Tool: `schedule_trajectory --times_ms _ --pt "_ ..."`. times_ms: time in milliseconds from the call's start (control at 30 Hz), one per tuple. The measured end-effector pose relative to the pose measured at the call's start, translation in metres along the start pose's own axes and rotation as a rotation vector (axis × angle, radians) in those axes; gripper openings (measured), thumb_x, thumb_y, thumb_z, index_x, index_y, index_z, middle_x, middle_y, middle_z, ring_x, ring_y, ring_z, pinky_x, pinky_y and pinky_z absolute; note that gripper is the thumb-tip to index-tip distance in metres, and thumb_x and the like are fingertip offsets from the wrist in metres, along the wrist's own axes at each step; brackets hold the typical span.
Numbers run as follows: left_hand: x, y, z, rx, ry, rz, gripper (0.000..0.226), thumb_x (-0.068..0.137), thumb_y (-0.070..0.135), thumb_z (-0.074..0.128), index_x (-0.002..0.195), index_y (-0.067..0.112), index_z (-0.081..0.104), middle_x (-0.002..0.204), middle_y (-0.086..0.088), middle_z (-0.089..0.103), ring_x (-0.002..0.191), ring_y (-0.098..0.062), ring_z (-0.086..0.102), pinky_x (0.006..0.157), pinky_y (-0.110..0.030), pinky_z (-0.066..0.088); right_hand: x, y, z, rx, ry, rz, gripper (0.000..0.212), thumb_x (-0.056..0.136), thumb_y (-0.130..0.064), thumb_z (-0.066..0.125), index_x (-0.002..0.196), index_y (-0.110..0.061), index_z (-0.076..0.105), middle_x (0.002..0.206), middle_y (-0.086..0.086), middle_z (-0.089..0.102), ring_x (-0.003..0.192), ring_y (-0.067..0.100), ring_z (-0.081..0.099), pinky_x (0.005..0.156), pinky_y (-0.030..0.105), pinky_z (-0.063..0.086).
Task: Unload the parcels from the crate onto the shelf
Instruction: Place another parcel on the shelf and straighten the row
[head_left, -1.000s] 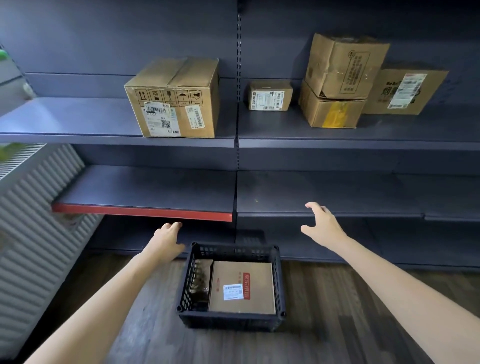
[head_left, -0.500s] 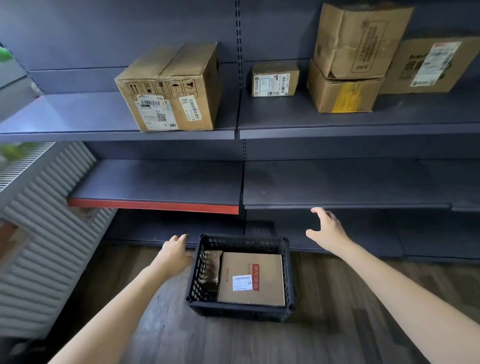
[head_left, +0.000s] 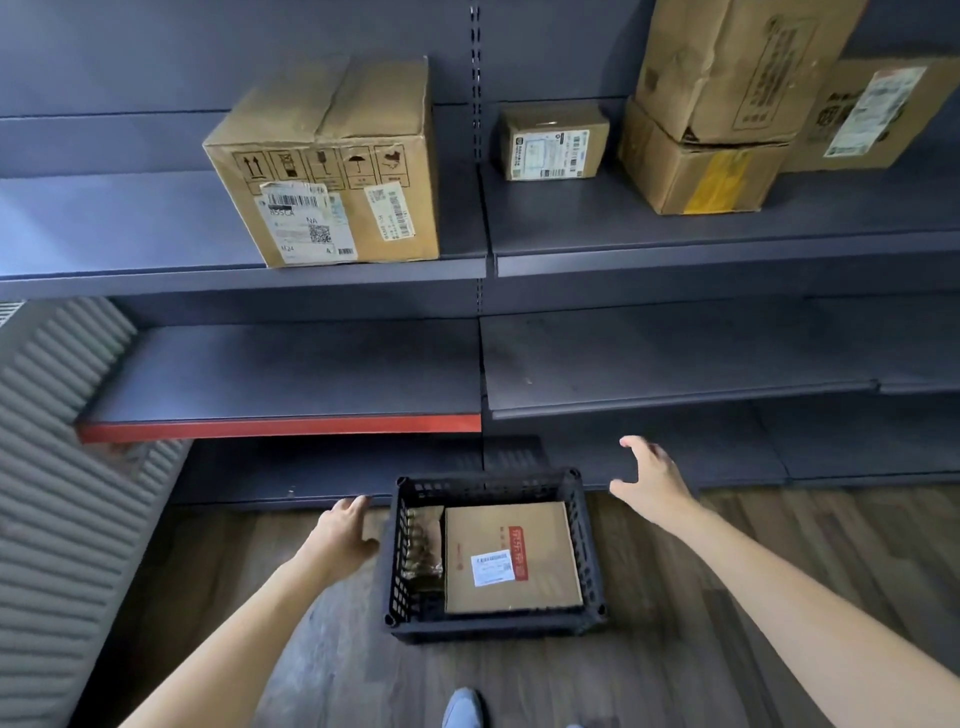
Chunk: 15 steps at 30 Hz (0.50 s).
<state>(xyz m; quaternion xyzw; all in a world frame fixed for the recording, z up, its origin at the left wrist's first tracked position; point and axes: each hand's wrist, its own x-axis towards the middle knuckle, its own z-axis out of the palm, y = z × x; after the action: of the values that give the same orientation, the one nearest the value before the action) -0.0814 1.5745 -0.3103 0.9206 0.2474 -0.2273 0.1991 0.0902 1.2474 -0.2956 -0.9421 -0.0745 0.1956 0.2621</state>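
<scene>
Black plastic crate (head_left: 493, 626) stood on the wood floor (head_left: 675, 649) before the shelf (head_left: 311, 270), holding a flat cardboard parcel (head_left: 511, 558) and a brown packet (head_left: 423, 551) at its left. My left hand (head_left: 343, 535) and right hand (head_left: 654, 480) flanked it, both spread wide, holding nothing. Upper shelf carried five cardboard boxes.

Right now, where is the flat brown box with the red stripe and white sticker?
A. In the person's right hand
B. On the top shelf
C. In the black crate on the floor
C: the flat brown box lies inside the black crate, and both hands are empty.
</scene>
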Motion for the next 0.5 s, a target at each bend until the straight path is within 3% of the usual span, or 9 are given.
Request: schedule_trajectory --times_ms 300,500 --pt "0.025 -0.029 0.017 -0.105 0.006 0.095 0.059 0.082 0.014 0.062 0.136 0.005 0.041 0.13 -0.019 0.053 0.122 -0.032 0.049 0.1 -0.032 0.038 -0.024 -0.019 0.067 0.002 -0.1 0.047 0.057 0.082 -0.013 0.061 0.135 -0.012 0.04 0.138 0.018 0.042 0.126 0.033 0.039 0.095 0.03 0.033" --pt "0.024 -0.031 0.046 -0.177 -0.022 0.063 0.059 0.082 0.016 0.062 0.137 0.007 0.041 0.129 -0.017 0.054 0.121 -0.031 0.049 0.099 -0.033 0.039 -0.027 -0.012 0.107 0.03 -0.174 0.07 0.057 0.079 -0.009 0.062 0.133 -0.008 0.043 0.134 0.018 0.046 0.124 0.031 0.042 0.095 0.027 0.032"
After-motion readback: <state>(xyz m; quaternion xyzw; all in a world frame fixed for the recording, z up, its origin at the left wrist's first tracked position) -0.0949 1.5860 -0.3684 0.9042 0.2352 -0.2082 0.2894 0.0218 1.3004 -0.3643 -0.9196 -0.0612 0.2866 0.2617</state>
